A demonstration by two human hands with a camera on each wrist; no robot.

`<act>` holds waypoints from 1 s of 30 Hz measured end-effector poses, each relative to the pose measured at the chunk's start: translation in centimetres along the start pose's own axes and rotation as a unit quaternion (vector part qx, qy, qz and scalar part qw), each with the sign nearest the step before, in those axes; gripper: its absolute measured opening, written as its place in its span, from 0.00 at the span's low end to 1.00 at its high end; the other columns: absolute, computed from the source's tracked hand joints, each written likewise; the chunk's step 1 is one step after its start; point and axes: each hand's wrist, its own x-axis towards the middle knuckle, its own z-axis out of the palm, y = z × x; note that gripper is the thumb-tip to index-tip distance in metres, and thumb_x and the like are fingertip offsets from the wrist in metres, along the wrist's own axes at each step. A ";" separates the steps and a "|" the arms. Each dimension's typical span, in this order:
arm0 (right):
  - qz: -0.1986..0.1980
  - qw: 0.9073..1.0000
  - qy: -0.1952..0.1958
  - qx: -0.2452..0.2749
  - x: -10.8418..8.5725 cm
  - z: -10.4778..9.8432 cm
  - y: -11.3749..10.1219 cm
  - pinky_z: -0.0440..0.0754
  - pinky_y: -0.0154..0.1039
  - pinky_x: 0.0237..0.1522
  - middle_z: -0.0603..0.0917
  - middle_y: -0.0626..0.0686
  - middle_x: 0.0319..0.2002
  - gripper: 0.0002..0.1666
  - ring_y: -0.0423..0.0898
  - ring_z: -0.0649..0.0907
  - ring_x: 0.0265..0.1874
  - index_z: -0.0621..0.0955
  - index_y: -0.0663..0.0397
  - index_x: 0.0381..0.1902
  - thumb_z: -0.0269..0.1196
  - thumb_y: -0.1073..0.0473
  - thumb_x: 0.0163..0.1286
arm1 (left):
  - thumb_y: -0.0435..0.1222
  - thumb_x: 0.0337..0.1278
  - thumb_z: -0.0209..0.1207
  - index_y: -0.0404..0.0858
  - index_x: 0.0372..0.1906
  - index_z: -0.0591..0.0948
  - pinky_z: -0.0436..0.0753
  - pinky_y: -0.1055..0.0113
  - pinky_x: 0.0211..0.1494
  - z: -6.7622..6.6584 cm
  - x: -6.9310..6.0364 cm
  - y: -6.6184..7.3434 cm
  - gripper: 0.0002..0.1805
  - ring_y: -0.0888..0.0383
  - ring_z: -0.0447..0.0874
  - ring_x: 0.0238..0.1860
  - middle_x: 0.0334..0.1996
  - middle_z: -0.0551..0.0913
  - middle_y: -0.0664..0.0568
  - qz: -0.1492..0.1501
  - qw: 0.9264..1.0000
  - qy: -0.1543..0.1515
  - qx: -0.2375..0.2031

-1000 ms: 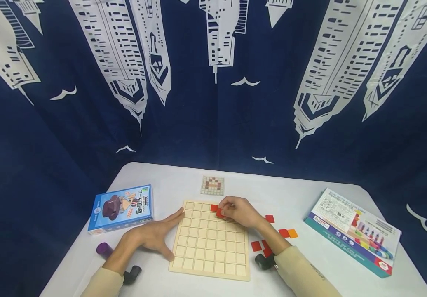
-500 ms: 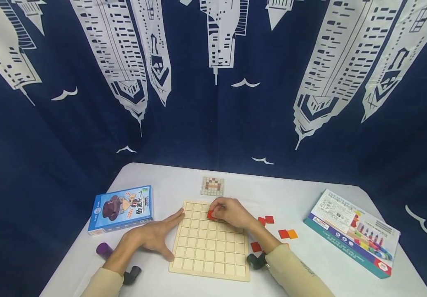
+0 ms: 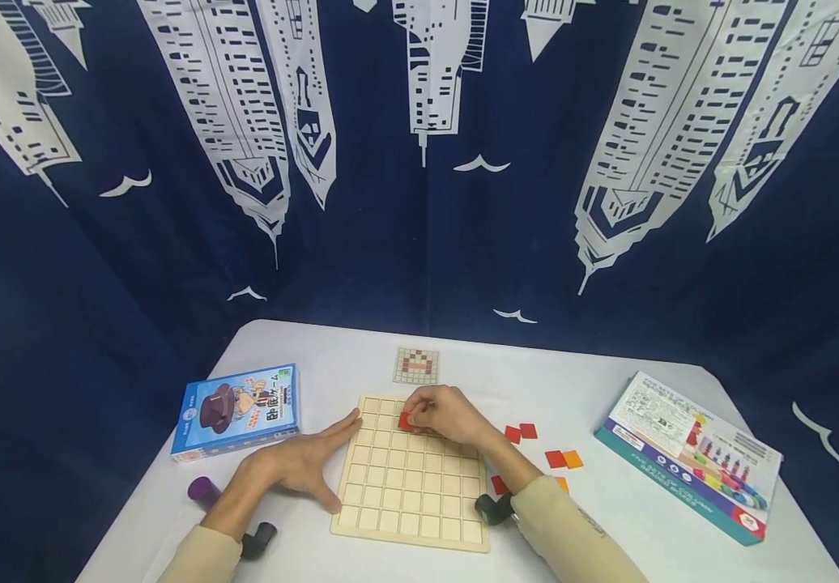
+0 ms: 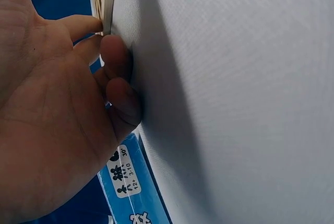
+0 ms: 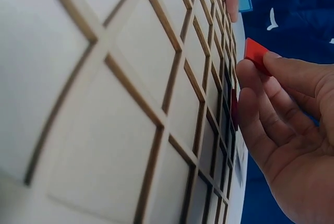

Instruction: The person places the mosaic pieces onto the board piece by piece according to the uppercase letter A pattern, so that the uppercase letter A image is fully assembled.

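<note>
My right hand pinches a square red tile between thumb and fingers, just above the far rows of a wooden grid board. In the right wrist view the tile is tilted and apart from the board. Another red tile sits in a far cell there; in the head view the hand hides it. My left hand rests at the board's left edge, thumb and fingers spread, fingertips touching the rim. The left wrist view shows its palm and loosely bent fingers against the white table.
A small pattern card lies behind the board. Loose red tiles and orange tiles lie to the right. A blue game box and a purple cylinder stand left; a white-and-teal box lies far right.
My right hand has moved left over the board's far rows with the red tile. It now covers the red tile seen on the board earlier. My left hand has stayed in place.
</note>
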 end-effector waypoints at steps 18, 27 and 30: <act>-0.015 0.999 -0.011 -0.048 0.5 1.0 -0.5 0.79 0.33 0.27 0.82 0.42 0.24 0.03 0.38 0.82 0.23 0.82 0.46 0.33 0.65 0.60 0.59 | 0.58 0.17 0.73 0.45 0.73 0.46 0.57 0.52 0.67 -0.1 0.0 -0.1 0.71 0.51 0.47 0.70 0.73 0.35 0.55 0.004 1.000 0.000 -0.001; -0.019 0.997 0.007 -0.081 0.5 1.0 -0.4 0.78 0.31 0.29 0.81 0.38 0.24 0.04 0.35 0.79 0.24 0.83 0.45 0.33 0.65 0.60 0.58 | 0.58 0.16 0.73 0.45 0.73 0.46 0.56 0.52 0.67 0.0 0.1 -0.1 0.71 0.51 0.45 0.70 0.73 0.35 0.55 0.001 1.000 0.000 -0.003; -0.021 0.996 0.007 -0.083 0.5 1.0 -0.4 0.78 0.31 0.29 0.81 0.39 0.24 0.05 0.35 0.79 0.24 0.83 0.47 0.34 0.65 0.60 0.59 | 0.59 0.16 0.73 0.45 0.73 0.46 0.57 0.52 0.67 0.1 0.1 -0.2 0.71 0.51 0.46 0.70 0.73 0.35 0.55 0.002 1.000 0.002 0.004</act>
